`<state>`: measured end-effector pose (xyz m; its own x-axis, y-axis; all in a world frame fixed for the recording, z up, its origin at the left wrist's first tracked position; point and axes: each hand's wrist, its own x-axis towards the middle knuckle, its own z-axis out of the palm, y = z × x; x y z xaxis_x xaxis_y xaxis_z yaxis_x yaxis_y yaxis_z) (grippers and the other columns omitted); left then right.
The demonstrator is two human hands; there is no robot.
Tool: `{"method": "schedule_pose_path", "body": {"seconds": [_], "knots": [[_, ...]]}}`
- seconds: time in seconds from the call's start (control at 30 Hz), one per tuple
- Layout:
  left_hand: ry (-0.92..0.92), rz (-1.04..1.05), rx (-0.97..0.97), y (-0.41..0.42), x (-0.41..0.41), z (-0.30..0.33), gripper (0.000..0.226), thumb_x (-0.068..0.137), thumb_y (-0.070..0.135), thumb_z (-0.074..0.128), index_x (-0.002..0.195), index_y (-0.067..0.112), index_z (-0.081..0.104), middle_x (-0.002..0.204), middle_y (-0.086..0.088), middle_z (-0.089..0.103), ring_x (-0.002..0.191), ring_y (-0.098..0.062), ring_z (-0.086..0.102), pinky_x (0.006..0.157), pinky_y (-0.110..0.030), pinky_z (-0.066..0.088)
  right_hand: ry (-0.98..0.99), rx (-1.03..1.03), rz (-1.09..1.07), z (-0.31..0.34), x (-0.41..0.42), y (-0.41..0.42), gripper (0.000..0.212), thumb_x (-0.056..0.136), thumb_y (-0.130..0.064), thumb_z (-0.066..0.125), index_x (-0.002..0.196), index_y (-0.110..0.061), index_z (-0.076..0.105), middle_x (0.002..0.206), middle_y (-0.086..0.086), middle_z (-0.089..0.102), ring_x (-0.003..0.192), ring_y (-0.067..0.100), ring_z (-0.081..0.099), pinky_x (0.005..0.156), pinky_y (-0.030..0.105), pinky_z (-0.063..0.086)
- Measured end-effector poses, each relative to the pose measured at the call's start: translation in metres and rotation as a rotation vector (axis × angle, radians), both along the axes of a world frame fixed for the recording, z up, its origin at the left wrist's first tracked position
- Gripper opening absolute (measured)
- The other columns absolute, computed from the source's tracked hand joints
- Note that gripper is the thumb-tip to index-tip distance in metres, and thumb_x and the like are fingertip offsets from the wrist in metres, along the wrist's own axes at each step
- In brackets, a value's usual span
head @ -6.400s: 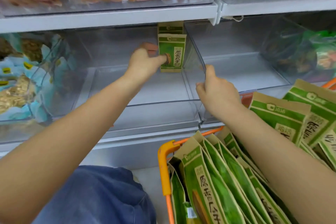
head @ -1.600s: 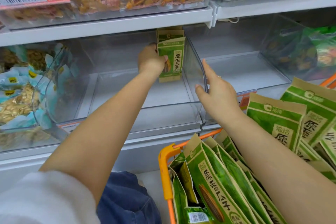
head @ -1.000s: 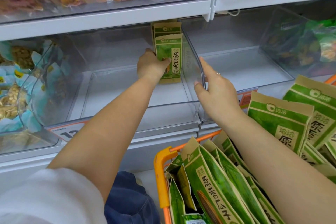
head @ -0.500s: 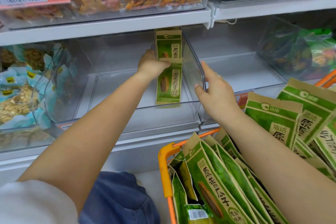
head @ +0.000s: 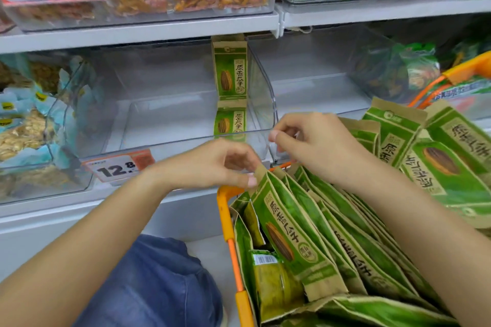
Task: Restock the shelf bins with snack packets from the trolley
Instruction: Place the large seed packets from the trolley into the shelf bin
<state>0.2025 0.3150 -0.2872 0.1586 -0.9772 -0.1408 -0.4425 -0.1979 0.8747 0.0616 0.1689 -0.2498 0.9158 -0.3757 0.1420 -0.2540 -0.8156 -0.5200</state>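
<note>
- Both hands have left the clear bin, two packets standing inside.
- Left hand pinches the front trolley packet at 6 o'clock; right hand hovers, loosely curled, holding nothing.
- Next: lift it clear.

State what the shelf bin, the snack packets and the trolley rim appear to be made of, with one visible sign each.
Shelf bin: clear glossy plastic, see-through with reflections. Snack packets: apparently matte kraft paper, brown creased edges around green print. Trolley rim: smooth orange, probably plastic or coated metal.

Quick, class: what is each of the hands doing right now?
Left hand: pinches top of a trolley packet.
Right hand: loosely curled, holding nothing visible.
</note>
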Motion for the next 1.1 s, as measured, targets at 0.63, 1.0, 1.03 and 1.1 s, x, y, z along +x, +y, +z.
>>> {"method": "schedule_pose_path", "body": {"seconds": [0.63, 1.0, 1.03, 1.1], "knots": [[0.633, 0.5, -0.189, 0.004, -0.008, 0.015, 0.036, 0.082, 0.031, 0.069, 0.112, 0.011, 0.067, 0.107, -0.012, 0.071, 0.087, -0.021, 0.068, 0.077, -0.034, 0.058, -0.106, 0.678, -0.052, 0.012, 0.031, 0.008, 0.025, 0.092, -0.038, 0.059, 0.093, -0.016, 0.069, 0.075, 0.001, 0.073, 0.065, 0.015, 0.07, 0.056, 0.029, 0.053], [0.679, 0.972, -0.012, -0.04, 0.113, 0.016, 0.021, 0.095, 0.023, 0.058, 0.111, 0.01, 0.059, 0.083, -0.005, 0.071, 0.072, -0.017, 0.069, 0.061, -0.034, 0.059, 0.095, 0.049, -0.3, -0.037, 0.092, -0.028, 0.063, 0.099, -0.043, 0.042, 0.148, -0.009, 0.022, 0.139, 0.019, 0.045, 0.126, 0.035, 0.044, 0.092, 0.039, 0.039], [0.641, 0.951, 0.053, -0.049, 0.117, 0.01, 0.021, 0.094, 0.023, 0.059, 0.111, 0.011, 0.059, 0.088, -0.006, 0.069, 0.076, -0.018, 0.067, 0.071, -0.037, 0.058, 0.121, 0.012, -0.298, -0.044, 0.091, -0.029, 0.062, 0.1, -0.044, 0.038, 0.148, -0.011, 0.021, 0.134, 0.019, 0.049, 0.121, 0.036, 0.048, 0.084, 0.039, 0.04], [0.554, 0.899, 0.134, -0.067, 0.117, 0.0, 0.011, 0.094, 0.021, 0.06, 0.098, 0.01, 0.06, 0.1, -0.008, 0.068, 0.074, -0.016, 0.064, 0.078, -0.037, 0.055, 0.121, -0.043, -0.302, -0.049, 0.09, -0.031, 0.058, 0.101, -0.045, 0.034, 0.148, -0.013, 0.022, 0.128, 0.016, 0.054, 0.115, 0.037, 0.052, 0.077, 0.038, 0.038]]}}
